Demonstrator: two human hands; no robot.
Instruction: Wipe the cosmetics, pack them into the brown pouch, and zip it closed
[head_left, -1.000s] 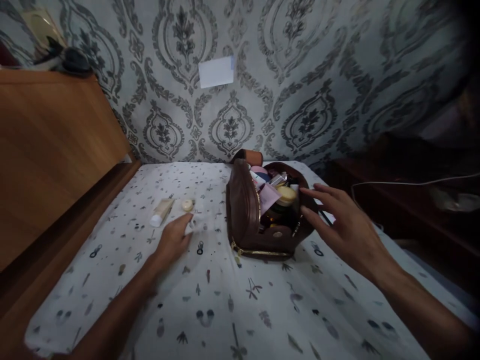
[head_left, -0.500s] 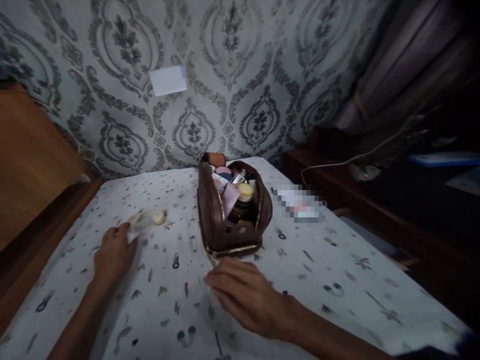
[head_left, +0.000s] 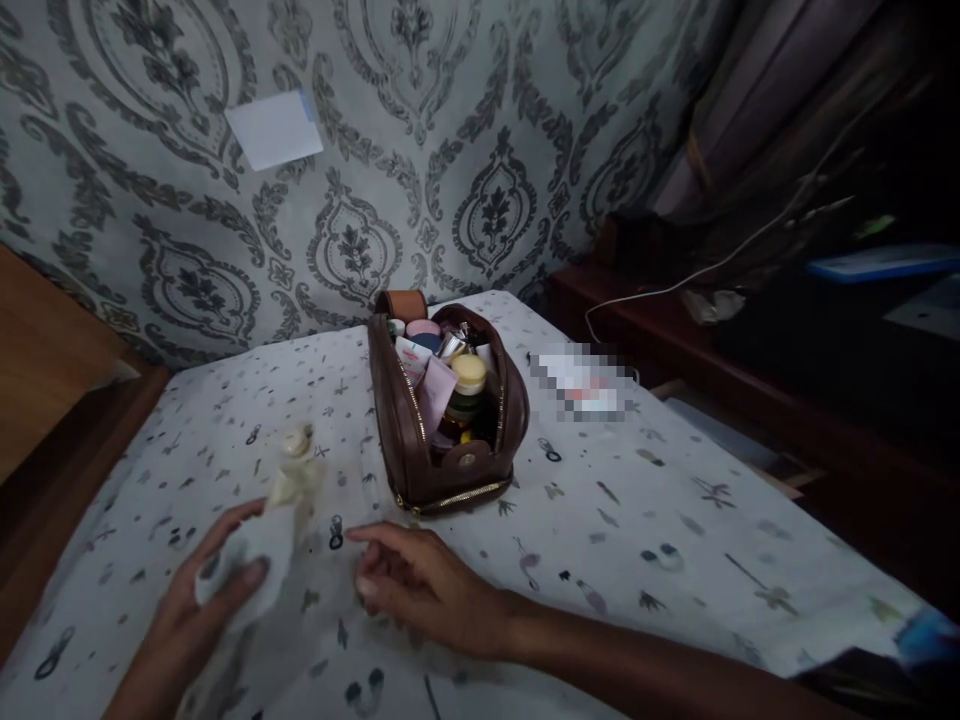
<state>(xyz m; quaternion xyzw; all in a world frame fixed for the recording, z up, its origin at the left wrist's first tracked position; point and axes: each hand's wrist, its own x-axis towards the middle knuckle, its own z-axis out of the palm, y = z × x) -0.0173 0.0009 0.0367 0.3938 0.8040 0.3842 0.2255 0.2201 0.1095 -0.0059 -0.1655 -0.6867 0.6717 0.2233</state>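
Note:
At the lower left, my left hand [head_left: 217, 580] grips a white item [head_left: 270, 560], blurred, with a pale translucent part [head_left: 296, 485] sticking out at its upper end. Just beyond that lies a small round cream-coloured object [head_left: 295, 440] on the patterned sheet. My right hand [head_left: 412, 580] hovers over the sheet in front of the bag, index finger extended, the other fingers curled, nothing visible in it. The brown bag [head_left: 405, 465] stands unzipped, holding several cosmetics, among them a yellow-lidded jar [head_left: 469, 375] and a pink packet [head_left: 436, 395].
A pixelated item [head_left: 585, 382] rests on the sheet right of the bag. Behind is a patterned wall with a white card [head_left: 275, 130]. A white cable [head_left: 697, 278] crosses dark furniture at right. A wooden panel [head_left: 52, 370] borders the left side.
My left hand has lifted the white item and drawn it nearer. My right hand has moved left, its index finger now extended. The view has shifted slightly.

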